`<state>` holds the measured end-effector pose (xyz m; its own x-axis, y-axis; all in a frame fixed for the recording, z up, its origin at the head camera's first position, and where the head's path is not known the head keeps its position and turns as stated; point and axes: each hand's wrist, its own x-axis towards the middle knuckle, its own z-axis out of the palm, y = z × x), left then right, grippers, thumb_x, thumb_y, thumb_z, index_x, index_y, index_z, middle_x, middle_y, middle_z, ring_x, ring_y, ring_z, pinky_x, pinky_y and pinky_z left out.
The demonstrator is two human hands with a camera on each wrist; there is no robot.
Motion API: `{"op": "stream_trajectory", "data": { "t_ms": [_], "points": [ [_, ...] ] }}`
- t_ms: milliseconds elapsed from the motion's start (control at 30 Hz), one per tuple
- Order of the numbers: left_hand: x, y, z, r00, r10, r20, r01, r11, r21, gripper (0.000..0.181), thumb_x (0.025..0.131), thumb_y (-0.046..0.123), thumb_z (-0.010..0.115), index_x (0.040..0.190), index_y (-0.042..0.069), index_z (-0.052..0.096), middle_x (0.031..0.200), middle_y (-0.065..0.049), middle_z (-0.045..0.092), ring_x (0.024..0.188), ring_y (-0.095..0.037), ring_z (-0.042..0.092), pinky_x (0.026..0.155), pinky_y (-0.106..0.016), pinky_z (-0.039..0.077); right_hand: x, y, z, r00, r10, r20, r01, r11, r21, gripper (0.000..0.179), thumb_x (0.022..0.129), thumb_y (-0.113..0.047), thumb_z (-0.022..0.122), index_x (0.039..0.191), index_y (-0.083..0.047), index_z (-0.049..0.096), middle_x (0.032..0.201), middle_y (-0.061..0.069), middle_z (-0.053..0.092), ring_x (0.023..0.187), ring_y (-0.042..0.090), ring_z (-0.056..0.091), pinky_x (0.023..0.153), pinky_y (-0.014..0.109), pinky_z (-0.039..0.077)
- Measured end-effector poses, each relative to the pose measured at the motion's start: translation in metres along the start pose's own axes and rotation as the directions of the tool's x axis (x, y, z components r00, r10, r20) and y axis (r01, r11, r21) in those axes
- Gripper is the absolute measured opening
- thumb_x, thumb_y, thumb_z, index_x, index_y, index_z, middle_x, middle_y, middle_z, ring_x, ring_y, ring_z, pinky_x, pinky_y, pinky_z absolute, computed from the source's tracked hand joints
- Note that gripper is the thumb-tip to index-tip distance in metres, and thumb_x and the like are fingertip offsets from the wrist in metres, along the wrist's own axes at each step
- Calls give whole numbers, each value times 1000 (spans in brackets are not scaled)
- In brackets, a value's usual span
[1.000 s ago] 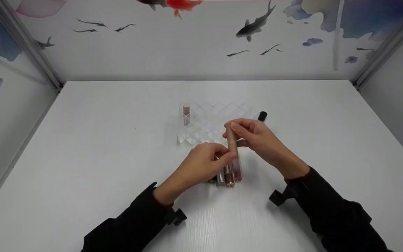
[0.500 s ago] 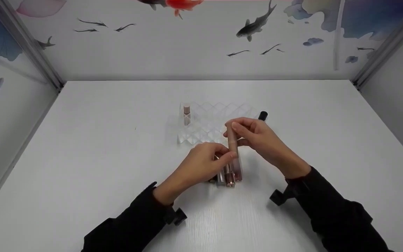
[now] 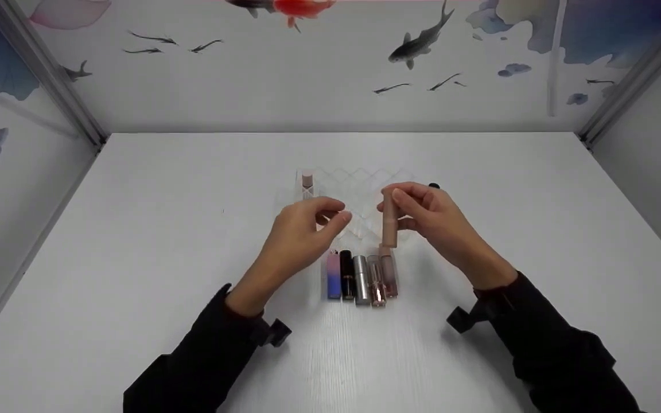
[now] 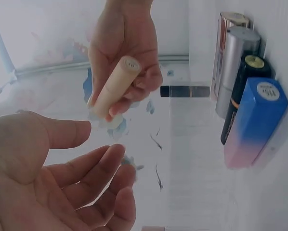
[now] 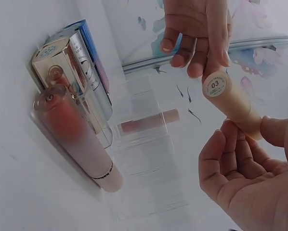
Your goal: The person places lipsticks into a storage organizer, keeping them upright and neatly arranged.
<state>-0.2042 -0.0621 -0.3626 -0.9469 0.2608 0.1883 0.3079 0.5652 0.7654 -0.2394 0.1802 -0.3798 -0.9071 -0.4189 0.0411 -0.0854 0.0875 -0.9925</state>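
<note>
The left hand (image 3: 299,236), fingers loosely bent and thumb apart, has moved leftward over the white table (image 3: 164,269); the right hand (image 3: 438,221) has shifted slightly. A clear rack (image 3: 359,186) stands beyond five lipsticks (image 3: 361,282) lying side by side. The right hand pinches a beige tube (image 3: 389,226) near their right end.

White fish-printed panel (image 3: 284,86) along far edge of white table (image 3: 135,258); grey metal posts (image 3: 49,74) at both far corners.
</note>
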Motion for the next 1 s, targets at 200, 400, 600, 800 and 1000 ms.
{"op": "stream_trajectory", "data": {
  "t_ms": [200,400,600,800,1000],
  "points": [
    [7,-14,-11,992,-39,-118,37,999,-25,31,93,30,59,118,12,63,118,-3,61,107,-17,55,94,-34,45,-1,-3,-6,999,-25,-33,27,999,46,39,96,-32,52,123,-3,54,114,16,61,98,24,62,84,34,54],
    [13,-25,-16,985,-118,-127,106,990,-95,41,97,26,52,133,8,51,136,-6,51,126,-21,47,106,-38,40,-1,-6,-10,997,-45,-61,49,997,57,41,96,-31,53,125,-3,53,116,20,59,99,24,62,83,32,54],
    [17,-32,-19,972,-233,-24,224,955,-197,53,101,26,42,148,7,27,154,-4,28,143,-18,26,115,-36,26,0,-8,-11,997,-51,-63,54,997,48,41,96,-32,53,125,-3,53,118,21,58,102,27,61,84,33,54],
    [22,-40,-17,949,-314,40,314,921,-231,57,102,26,38,151,10,16,158,0,15,145,-14,17,117,-34,19,0,-8,-11,997,-52,-60,56,997,62,41,96,-31,53,125,-3,53,122,21,56,106,26,60,85,33,54],
    [26,-54,-13,929,-356,102,369,908,-196,58,102,26,34,151,8,10,159,-2,11,146,-17,12,117,-36,17,-1,-7,-11,997,-55,-58,60,995,78,39,96,-29,53,125,-2,53,120,18,58,105,25,60,85,34,54]
  ]
}}
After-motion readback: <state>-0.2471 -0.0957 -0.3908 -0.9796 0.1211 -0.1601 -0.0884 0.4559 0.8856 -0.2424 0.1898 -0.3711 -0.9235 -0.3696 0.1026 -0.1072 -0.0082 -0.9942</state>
